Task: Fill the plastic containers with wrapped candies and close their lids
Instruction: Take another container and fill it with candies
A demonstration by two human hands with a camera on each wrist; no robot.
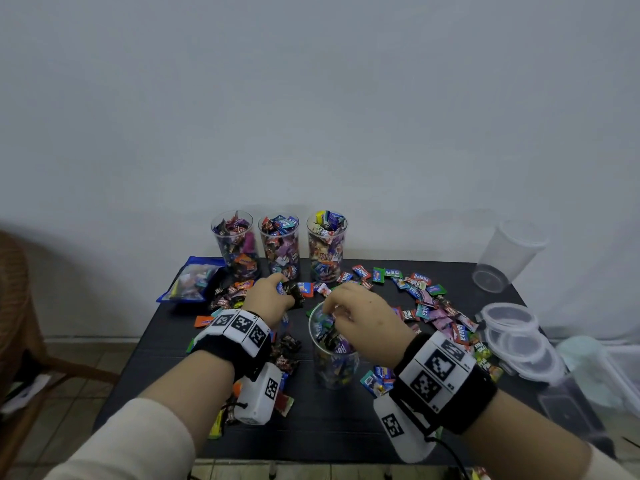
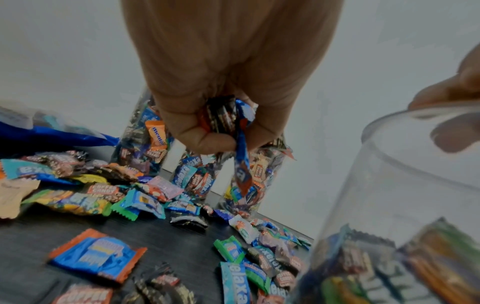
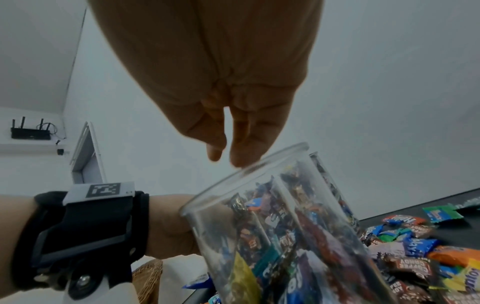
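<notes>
A clear plastic container [image 1: 333, 358], partly filled with wrapped candies, stands at the middle of the black table [image 1: 329, 424]. My right hand [image 1: 334, 308] hovers over its mouth. In the right wrist view the right hand [image 3: 226, 158] points its fingers down at the container's rim [image 3: 244, 168] and holds nothing. Left of the container, my left hand [image 1: 282, 289] grips a bunch of candies [image 2: 226, 121] above the table. Three full containers [image 1: 279, 244] stand in a row at the back. Loose candies [image 1: 426, 306] lie scattered on both sides.
An empty container [image 1: 509, 254] leans at the back right. A stack of clear lids [image 1: 516, 327] sits by the right edge, beside a clear box [image 1: 606, 372]. A blue candy bag [image 1: 195, 280] lies at the back left. A wicker chair [image 1: 14, 306] stands left of the table.
</notes>
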